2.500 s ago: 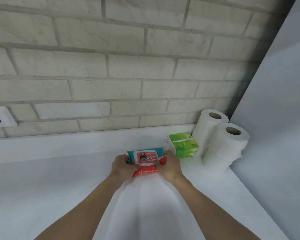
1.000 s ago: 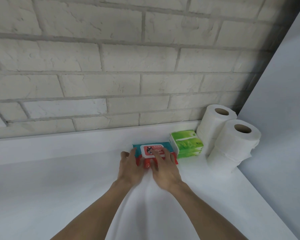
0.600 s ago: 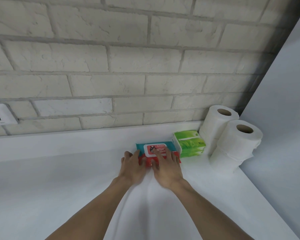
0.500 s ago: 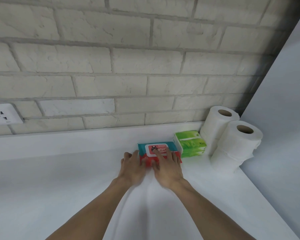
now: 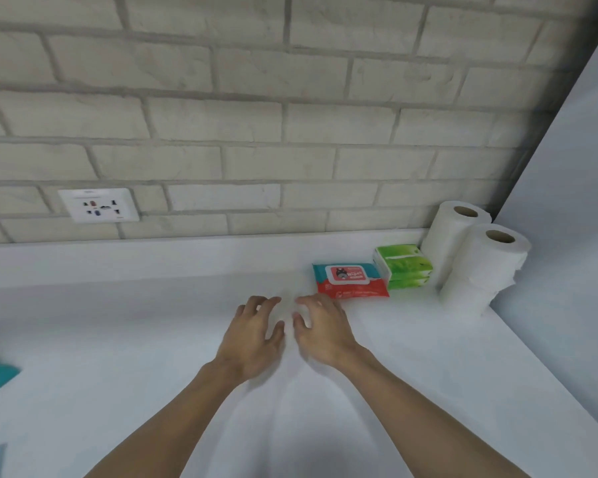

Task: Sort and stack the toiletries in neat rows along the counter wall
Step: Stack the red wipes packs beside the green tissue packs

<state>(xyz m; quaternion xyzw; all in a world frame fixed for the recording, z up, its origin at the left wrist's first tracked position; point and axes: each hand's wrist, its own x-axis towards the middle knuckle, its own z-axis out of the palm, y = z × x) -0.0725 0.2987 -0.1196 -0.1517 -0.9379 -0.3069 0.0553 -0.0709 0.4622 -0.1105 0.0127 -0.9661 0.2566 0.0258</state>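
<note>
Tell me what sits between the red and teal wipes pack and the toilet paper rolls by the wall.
The head view shows a stack of green tissue packs between the wipes pack and the toilet paper rolls.

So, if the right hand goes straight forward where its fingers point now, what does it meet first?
Probably the wipes pack. The right hand is empty, its fingers aimed up and slightly right, and the pack's red front edge lies just past them. Depth is unclear, so it may only brush the left corner.
</note>
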